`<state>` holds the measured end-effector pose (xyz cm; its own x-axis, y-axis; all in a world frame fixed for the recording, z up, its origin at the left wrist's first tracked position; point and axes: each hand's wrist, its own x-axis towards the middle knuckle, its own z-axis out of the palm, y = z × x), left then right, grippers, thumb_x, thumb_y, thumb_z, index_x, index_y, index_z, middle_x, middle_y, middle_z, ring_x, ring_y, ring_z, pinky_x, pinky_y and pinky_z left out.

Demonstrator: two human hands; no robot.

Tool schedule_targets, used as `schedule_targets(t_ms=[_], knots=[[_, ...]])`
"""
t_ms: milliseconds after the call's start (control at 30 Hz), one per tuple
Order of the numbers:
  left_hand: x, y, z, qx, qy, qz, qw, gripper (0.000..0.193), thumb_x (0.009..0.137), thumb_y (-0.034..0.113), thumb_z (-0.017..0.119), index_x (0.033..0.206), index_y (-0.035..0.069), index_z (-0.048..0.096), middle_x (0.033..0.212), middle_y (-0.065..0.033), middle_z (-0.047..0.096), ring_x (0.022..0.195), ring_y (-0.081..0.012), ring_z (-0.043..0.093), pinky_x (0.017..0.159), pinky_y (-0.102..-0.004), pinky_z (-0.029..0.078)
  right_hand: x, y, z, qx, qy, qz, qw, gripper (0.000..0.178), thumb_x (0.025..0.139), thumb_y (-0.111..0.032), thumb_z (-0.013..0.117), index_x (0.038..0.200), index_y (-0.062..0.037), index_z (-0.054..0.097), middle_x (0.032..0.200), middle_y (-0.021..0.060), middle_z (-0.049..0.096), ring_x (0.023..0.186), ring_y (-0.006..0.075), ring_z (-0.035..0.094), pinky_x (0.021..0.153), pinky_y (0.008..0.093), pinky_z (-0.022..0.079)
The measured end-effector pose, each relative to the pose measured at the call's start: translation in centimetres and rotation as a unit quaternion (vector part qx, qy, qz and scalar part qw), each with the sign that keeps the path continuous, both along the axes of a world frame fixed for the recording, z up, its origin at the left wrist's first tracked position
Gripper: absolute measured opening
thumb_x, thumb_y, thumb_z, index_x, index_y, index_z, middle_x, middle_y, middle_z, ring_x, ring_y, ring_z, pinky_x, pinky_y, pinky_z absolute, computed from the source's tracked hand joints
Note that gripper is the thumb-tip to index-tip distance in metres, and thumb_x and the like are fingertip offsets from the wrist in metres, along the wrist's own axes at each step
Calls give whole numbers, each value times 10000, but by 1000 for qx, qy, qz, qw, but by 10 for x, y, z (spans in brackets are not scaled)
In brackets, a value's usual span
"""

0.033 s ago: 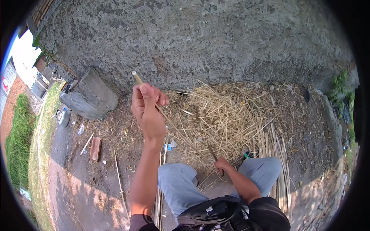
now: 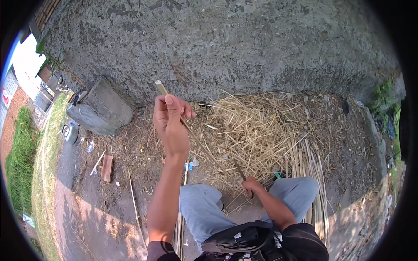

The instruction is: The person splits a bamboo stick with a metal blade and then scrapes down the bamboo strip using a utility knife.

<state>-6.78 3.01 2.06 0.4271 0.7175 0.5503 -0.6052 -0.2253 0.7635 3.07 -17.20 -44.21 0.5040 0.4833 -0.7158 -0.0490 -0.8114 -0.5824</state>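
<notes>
Raised in front of the wall, my left hand [image 2: 172, 124] is closed round a thin bamboo stick [image 2: 161, 88]. The stick's pale cut end pokes up above my thumb, and its length slants down to the right toward the shavings. Low between my knees, my right hand [image 2: 251, 184] grips a knife [image 2: 239, 168] by its handle. Its dark, narrow blade points up and away, over the near edge of a heap of pale bamboo shavings [image 2: 250, 126]. The blade appears close to the stick's lower part; whether they touch I cannot tell.
A rough grey wall [image 2: 226, 52] rises behind the heap. Long bamboo strips [image 2: 320, 185] lie by my right leg. To the left are a stone block [image 2: 104, 108], a brick piece [image 2: 107, 168], a kettle [image 2: 70, 132] and a loose stick [image 2: 136, 206].
My left hand has shifted slightly to the right with the bamboo stick, whose upper end now leans less. My right hand and the knife have hardly moved.
</notes>
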Motion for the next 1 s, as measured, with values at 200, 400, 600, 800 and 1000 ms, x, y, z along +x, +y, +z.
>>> schedule_targets(t_ms=[200, 400, 600, 800, 1000], knots=[[11, 1, 9, 78, 65, -52, 993, 282, 1014, 282, 458, 880, 34, 463, 774, -57, 501, 641, -175, 555, 727, -393, 545, -2, -20, 143, 261, 119, -126, 950, 283, 946, -242, 556, 834, 17, 547, 592, 67, 552, 476, 156, 549, 450, 311, 463], [35, -5, 3, 41, 51, -80, 995, 369, 1022, 352, 424, 824, 42, 451, 667, -30, 468, 433, -108, 410, 397, -243, 350, -15, -31, 191, 184, 136, -74, 971, 310, 1016, -292, 443, 955, -3, 535, 590, 7, 461, 430, 103, 429, 408, 272, 394], [41, -13, -2, -18, -39, -83, 996, 466, 1006, 478, 396, 789, 66, 430, 538, 41, 270, 431, -49, 227, 389, -231, 185, -24, -18, 272, 278, 87, -97, 952, 378, 1036, -313, 372, 1029, -11, 600, 579, -7, 460, 446, 90, 450, 413, 263, 387], [47, -25, -9, 8, -40, -53, 998, 537, 958, 567, 433, 761, 68, 405, 550, 47, 249, 424, -47, 178, 393, -243, 127, -42, 3, 337, 374, -188, -16, 908, 402, 1021, -268, 378, 902, 16, 637, 558, 120, 536, 438, 256, 520, 504, 404, 436], [49, -25, -9, 10, -40, -25, 999, 549, 948, 581, 441, 748, 71, 398, 553, 43, 250, 428, -42, 171, 392, -243, 113, -54, 15, 251, 338, -250, 8, 907, 370, 998, -248, 415, 851, 17, 627, 585, 222, 569, 531, 419, 556, 576, 471, 464]])
